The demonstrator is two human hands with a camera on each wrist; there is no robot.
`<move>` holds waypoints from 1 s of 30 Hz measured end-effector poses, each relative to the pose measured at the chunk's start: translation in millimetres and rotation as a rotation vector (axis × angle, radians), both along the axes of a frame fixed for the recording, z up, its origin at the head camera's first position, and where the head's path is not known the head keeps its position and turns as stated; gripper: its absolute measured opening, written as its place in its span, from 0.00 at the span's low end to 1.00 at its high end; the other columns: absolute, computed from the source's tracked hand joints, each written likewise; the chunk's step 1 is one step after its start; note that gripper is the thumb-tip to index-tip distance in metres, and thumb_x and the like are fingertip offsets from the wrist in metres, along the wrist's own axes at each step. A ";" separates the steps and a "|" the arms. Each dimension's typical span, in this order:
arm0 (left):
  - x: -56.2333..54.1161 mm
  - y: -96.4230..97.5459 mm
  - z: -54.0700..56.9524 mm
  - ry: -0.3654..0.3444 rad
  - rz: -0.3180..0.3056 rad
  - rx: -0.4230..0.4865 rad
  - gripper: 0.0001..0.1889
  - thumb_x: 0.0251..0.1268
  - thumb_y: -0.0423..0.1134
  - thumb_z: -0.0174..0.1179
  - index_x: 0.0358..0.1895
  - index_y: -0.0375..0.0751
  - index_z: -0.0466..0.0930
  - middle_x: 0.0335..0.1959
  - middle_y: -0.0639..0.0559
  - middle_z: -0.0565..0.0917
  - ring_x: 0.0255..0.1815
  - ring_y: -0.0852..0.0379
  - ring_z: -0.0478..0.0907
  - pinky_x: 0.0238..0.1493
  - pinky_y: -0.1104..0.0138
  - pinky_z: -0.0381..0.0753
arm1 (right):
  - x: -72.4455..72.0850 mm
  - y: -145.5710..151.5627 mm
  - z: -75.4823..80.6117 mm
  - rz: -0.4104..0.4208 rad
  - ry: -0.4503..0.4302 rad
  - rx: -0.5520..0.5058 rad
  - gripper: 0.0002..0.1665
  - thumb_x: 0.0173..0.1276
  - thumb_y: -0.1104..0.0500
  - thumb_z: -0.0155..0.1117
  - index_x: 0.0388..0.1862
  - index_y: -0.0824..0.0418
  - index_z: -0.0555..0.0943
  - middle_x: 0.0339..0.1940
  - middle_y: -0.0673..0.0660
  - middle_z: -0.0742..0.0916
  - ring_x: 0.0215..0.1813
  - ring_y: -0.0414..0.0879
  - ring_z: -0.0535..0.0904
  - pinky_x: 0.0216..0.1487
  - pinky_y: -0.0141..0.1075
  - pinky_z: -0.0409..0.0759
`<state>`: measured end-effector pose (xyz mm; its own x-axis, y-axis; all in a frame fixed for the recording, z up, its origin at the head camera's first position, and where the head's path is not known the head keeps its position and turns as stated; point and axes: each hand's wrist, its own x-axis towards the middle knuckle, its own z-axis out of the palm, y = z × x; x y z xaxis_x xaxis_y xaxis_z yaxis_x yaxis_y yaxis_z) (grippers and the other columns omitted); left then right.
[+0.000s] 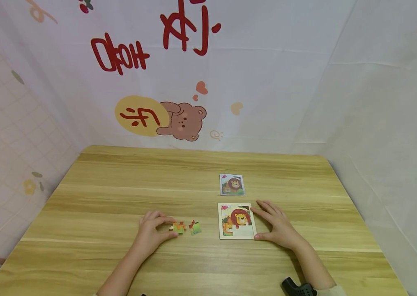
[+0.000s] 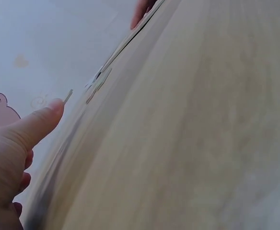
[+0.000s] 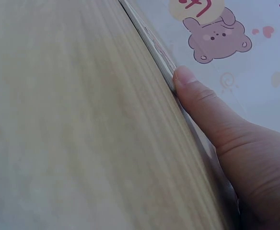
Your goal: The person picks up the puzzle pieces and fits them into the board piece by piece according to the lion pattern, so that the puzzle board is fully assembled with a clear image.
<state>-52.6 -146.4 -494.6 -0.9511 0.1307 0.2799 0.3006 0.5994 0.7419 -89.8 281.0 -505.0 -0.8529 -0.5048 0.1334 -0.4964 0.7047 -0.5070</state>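
In the head view my left hand (image 1: 150, 232) pinches a jigsaw puzzle piece (image 1: 178, 227), orange and green, between thumb and fingers. The left wrist view shows the piece edge-on at the thumb tip, raised off the table. Just right of it lies a loose green puzzle piece (image 1: 195, 228). Farther right is a puzzle board (image 1: 236, 237) with a pale frame; lion-picture pieces fill most of it, and its lower right part is bare. My right hand (image 1: 276, 224) rests at the board's right side, fingers extended, with index finger and thumb touching its edge.
A small lion picture card (image 1: 232, 185) lies behind the board on the wooden table (image 1: 138, 164). A black device (image 1: 298, 287) sits by the right forearm. White printed cloth (image 1: 267, 82) hangs behind the table and along both sides.
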 end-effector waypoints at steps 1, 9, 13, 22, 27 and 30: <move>0.2 1.6 0.2 0.008 -0.001 0.008 0.20 0.33 0.43 0.79 0.37 0.50 0.88 0.35 0.63 0.75 0.44 0.58 0.66 0.48 0.55 0.53 | -0.1 0.0 0.0 0.000 -0.001 0.000 0.53 0.48 0.31 0.70 0.71 0.50 0.68 0.74 0.59 0.63 0.74 0.62 0.49 0.63 0.65 0.44; 0.2 18.9 1.8 0.020 -0.028 0.028 0.20 0.32 0.45 0.79 0.37 0.51 0.88 0.34 0.62 0.75 0.42 0.60 0.64 0.45 0.57 0.52 | 0.1 0.2 -0.5 -0.001 -0.007 -0.004 0.53 0.48 0.31 0.70 0.71 0.50 0.68 0.74 0.59 0.62 0.74 0.62 0.49 0.63 0.66 0.44; -0.2 31.5 2.8 0.026 -0.066 0.040 0.20 0.31 0.45 0.79 0.37 0.50 0.88 0.33 0.60 0.76 0.42 0.61 0.65 0.44 0.57 0.52 | -0.1 0.0 -0.5 -0.002 -0.003 -0.002 0.53 0.48 0.30 0.69 0.71 0.50 0.68 0.74 0.58 0.62 0.74 0.62 0.49 0.62 0.66 0.44; -5.3 61.8 0.4 0.068 -0.145 0.065 0.20 0.33 0.44 0.80 0.36 0.49 0.88 0.29 0.57 0.76 0.40 0.62 0.65 0.45 0.56 0.55 | -0.2 -0.3 -0.8 0.000 0.002 -0.002 0.53 0.48 0.31 0.70 0.71 0.50 0.68 0.74 0.59 0.63 0.73 0.62 0.50 0.62 0.66 0.44; -9.7 78.0 -1.1 0.100 -0.189 0.076 0.19 0.33 0.45 0.79 0.35 0.50 0.88 0.31 0.58 0.76 0.42 0.62 0.66 0.49 0.54 0.56 | -0.6 -0.1 -1.4 0.001 0.001 -0.005 0.53 0.48 0.31 0.70 0.71 0.50 0.68 0.74 0.59 0.63 0.74 0.62 0.50 0.63 0.65 0.44; -12.3 86.9 -2.4 0.100 -0.205 0.070 0.18 0.34 0.46 0.79 0.35 0.51 0.88 0.33 0.59 0.76 0.44 0.61 0.66 0.53 0.53 0.56 | -0.7 0.0 -1.6 0.001 0.002 -0.006 0.53 0.48 0.31 0.70 0.71 0.49 0.68 0.74 0.59 0.63 0.73 0.62 0.49 0.63 0.66 0.44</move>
<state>-64.8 -59.5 -497.0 -0.8735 0.2955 0.3869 0.4854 0.4664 0.7395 -90.5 281.1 -506.6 -0.8521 -0.5048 0.1382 -0.4982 0.7012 -0.5100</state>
